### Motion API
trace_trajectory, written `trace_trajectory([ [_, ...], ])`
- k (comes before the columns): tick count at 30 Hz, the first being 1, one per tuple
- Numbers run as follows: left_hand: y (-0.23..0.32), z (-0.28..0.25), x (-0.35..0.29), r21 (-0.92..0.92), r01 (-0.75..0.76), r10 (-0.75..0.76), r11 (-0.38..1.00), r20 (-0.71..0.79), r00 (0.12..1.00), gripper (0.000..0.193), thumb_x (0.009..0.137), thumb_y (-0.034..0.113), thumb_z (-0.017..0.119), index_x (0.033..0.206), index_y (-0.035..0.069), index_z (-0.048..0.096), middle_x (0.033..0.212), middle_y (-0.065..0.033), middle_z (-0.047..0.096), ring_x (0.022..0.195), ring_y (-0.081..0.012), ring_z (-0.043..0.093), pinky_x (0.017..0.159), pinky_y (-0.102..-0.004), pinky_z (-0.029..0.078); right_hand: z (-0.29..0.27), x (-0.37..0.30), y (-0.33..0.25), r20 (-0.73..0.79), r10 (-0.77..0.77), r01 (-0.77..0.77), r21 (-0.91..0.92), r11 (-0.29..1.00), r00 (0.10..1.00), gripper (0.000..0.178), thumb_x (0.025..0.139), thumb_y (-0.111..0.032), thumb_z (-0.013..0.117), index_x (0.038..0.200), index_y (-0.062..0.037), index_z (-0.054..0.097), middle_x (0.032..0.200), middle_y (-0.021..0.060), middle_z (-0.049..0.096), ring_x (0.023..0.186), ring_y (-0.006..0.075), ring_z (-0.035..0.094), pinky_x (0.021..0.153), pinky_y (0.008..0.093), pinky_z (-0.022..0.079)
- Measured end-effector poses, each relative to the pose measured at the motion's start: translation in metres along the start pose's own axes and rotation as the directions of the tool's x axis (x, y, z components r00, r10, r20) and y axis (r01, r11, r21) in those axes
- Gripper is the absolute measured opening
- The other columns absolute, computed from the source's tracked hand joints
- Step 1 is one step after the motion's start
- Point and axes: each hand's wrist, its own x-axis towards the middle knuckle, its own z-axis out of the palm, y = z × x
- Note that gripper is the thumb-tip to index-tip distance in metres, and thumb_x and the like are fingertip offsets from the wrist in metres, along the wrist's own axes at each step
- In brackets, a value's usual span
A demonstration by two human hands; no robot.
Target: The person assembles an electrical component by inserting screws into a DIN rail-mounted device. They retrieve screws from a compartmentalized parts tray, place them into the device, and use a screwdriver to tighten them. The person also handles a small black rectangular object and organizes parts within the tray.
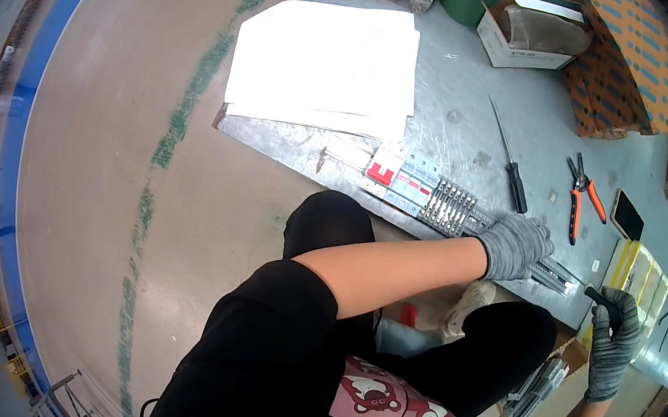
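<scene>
Head view, right hand (615,336) grips screwdriver (597,295), tip leftward

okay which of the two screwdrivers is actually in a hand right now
The short one with the black handle, gripped in the gloved right hand at the sheet's near edge. The other screwdriver lies untouched farther back, beside the orange-handled pliers.

A glossy tan floor (95,171) fills nine o'clock, streaked green. A blue stripe (14,158) borders it. A grey metal sheet (473,100) lies at one o'clock.
</scene>
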Motion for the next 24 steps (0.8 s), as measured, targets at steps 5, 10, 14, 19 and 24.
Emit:
trace_trajectory([
  [5,-0.023,0.025,-0.006,-0.173,-0.116,0.059,0.978,-0.302,0.951,0.031,0.072,0.021,0.074,0.098,0.006,0.066,0.102,-0.0156,0.064,0.100,-0.0325,0.062,0.088,-0.0418,0.050,0.020,0.003,-0.011,-0.085,-0.144,0.136,-0.091,0.987,0.986,0.033,0.083,0.002,0.068,0.115,0.0003,0.060,0.107,0.0115,0.065,0.098,0.0209,0.065,0.088,0.0318,0.053],
  [10,-0.010,0.010,0.005,-0.024,-0.065,0.063,0.998,-0.076,0.995,0.061,0.081,0.031,0.070,0.134,0.008,0.051,0.118,-0.0172,0.058,0.112,-0.0314,0.056,0.100,-0.0395,0.044,0.008,0.007,-0.030,-0.070,0.013,-0.016,-0.046,0.999,0.997,0.019,0.083,0.003,0.064,0.102,-0.0009,0.064,0.093,0.0103,0.066,0.084,0.0182,0.066,0.079,0.0295,0.054],
  [14,-0.001,-0.005,0.012,-0.038,0.061,-0.055,0.997,0.163,0.985,0.061,0.082,0.032,0.070,0.135,0.009,0.050,0.122,-0.0183,0.057,0.117,-0.0312,0.054,0.103,-0.0382,0.042,0.012,0.004,-0.027,-0.035,-0.038,0.035,-0.080,0.996,0.999,0.019,0.082,0.002,0.064,0.101,-0.0020,0.065,0.089,0.0105,0.065,0.080,0.0200,0.065,0.076,0.0297,0.054],
  [19,-0.005,-0.002,0.009,-0.027,0.024,-0.021,0.999,0.122,0.992,0.059,0.082,0.032,0.070,0.133,0.009,0.052,0.124,-0.0172,0.056,0.116,-0.0309,0.055,0.103,-0.0382,0.043,0.011,0.006,-0.028,-0.049,-0.037,0.031,-0.115,0.993,0.998,0.017,0.081,0.002,0.062,0.097,-0.0019,0.065,0.086,0.0111,0.064,0.077,0.0207,0.064,0.074,0.0302,0.054],
  [24,-0.005,0.002,0.007,-0.009,0.035,-0.034,0.999,0.065,0.997,0.047,0.082,0.029,0.069,0.123,0.008,0.056,0.120,-0.0160,0.058,0.111,-0.0298,0.057,0.098,-0.0394,0.047,0.013,0.007,-0.023,-0.071,-0.056,0.050,-0.087,0.995,0.996,0.016,0.080,0.003,0.062,0.096,-0.0009,0.065,0.085,0.0109,0.064,0.075,0.0203,0.064,0.073,0.0301,0.054],
])
